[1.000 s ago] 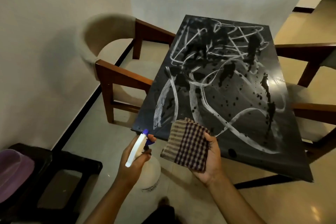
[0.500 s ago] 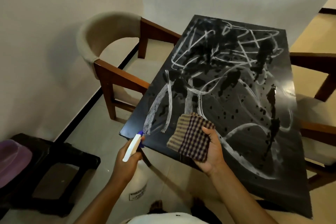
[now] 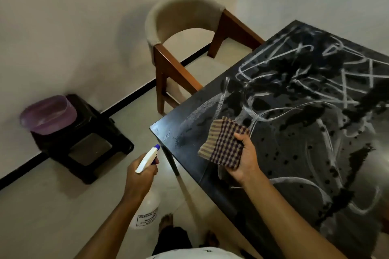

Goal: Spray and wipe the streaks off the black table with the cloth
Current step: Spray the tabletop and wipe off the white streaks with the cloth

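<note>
The left hand [image 3: 140, 176] grips a white spray bottle [image 3: 147, 200] just off the black table [image 3: 305, 143] corner, nozzle toward it. The right hand [image 3: 245, 161] pinches a folded checked cloth [image 3: 223, 144] above the near edge. White streaks [image 3: 294, 82] and dark droplets cover the tabletop.

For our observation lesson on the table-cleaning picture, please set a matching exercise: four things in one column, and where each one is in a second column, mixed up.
Things:
1. spray bottle
2. checked cloth
3. purple basin
4. armchair

Places:
A. on the black stool by the wall
B. in the right hand, over the black table
C. in the left hand, off the table's corner
D. on the floor beside the table, in the room's corner

Pairs: 1-C, 2-B, 3-A, 4-D
</note>
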Available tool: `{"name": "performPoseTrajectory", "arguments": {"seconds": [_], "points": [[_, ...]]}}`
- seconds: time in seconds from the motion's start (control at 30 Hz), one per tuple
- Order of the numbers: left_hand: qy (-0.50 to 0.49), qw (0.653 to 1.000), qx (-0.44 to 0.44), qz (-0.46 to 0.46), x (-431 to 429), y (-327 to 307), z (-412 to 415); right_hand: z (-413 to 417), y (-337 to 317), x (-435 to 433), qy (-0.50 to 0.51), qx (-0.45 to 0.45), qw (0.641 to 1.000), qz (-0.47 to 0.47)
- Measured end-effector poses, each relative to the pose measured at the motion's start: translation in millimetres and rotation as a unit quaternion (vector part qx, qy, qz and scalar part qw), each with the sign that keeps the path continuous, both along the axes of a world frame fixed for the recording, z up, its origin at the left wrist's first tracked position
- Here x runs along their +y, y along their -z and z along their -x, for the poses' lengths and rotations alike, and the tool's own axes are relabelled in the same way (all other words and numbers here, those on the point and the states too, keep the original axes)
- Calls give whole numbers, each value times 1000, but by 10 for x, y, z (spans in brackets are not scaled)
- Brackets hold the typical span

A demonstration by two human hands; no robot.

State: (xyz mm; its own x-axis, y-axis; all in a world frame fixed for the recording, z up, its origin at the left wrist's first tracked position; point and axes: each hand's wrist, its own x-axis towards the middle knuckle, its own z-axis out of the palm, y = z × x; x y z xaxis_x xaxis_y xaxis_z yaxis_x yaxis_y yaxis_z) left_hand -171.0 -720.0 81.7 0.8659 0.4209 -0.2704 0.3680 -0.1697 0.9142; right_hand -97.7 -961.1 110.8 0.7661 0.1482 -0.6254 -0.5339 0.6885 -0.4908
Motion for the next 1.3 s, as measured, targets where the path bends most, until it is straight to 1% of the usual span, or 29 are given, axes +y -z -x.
{"name": "performPoseTrajectory", "arguments": {"seconds": [0.13, 0.23, 0.33, 0.4, 0.5, 0.57, 0.63, 0.67, 0.7, 0.73, 0.77, 0.8, 0.83, 0.87, 0.9, 0.93, 0.97, 1.0, 1.03, 1.07, 1.13, 1.2, 1.23, 1.3], "points": [[-42, 999, 12, -6, 10, 29, 80, -45, 11, 17, -3, -1, 1000, -17], [-60, 998, 6, 11, 67, 66, 128, -64, 0, 97, 0, -3, 999, 46], [-52, 998, -3, 17, 112, 61, 131, -118, 51, 232, 38, 3, 995, 94], [-52, 998, -6, 23, 139, 37, 86, -168, 70, 313, 54, 4, 994, 89], [-49, 999, -19, 8, 200, 32, 5, -231, 41, 395, 87, 7, 995, 49], [-50, 999, -21, 5, 264, 77, -33, -267, 46, 444, 100, 3, 994, 50], [-39, 999, -16, 10, 324, 137, -52, -292, 64, 511, 104, -19, 991, 84], [-30, 999, -13, 14, 363, 170, -61, -304, 99, 557, 96, -42, 986, 130], [-19, 1000, -11, 14, 404, 192, -71, -306, 135, 606, 81, -71, 974, 201], [-10, 1000, -11, 10, 447, 206, -83, -305, 179, 657, 60, -114, 949, 286], [-2, 1000, -12, 7, 490, 220, -97, -301, 243, 711, 32, -175, 913, 366], [1, 1000, -12, 6, 523, 225, -112, -294, 334, 762, -9, -248, 866, 435], [2, 1000, -11, 9, 559, 235, -131, -285, 448, 824, -65, -318, 803, 500], [3, 1000, -10, 12, 591, 241, -151, -284, 580, 884, -135, -371, 725, 564], [7, 1000, -12, 15, 618, 247, -176, -288, 743, 956, -212, -405, 634, 623], [13, 1000, -13, 15, 644, 252, -202, -281, 897, 1042, -287, -429, 536, 668], [19, 1000, -15, 17, 663, 253, -228, -266, 1015, 1131, -353, -443, 445, 694], [21, 999, -16, 19, 689, 251, -260, -264, 1103, 1222, -401, -449, 375, 705], [21, 999, -17, 23, 718, 256, -291, -282, 1159, 1291, -427, -453, 337, 706], [19, 999, -20, 26, 746, 261, -326, -332, 1195, 1331, -438, -456, 325, 703], [13, 999, -24, 30, 807, 284, -387, -514, 1202, 1368, -461, -465, 319, 685], [6, 999, -19, 35, 858, 313, -434, -782, 1161, 1399, -496, -471, 303, 663], [5, 999, -19, 38, 879, 319, -460, -940, 1133, 1435, -507, -471, 302, 655], [9, 999, -23, 36, 909, 302, -501, -1255, 1084, 1529, -520, -452, 325, 648]]}}
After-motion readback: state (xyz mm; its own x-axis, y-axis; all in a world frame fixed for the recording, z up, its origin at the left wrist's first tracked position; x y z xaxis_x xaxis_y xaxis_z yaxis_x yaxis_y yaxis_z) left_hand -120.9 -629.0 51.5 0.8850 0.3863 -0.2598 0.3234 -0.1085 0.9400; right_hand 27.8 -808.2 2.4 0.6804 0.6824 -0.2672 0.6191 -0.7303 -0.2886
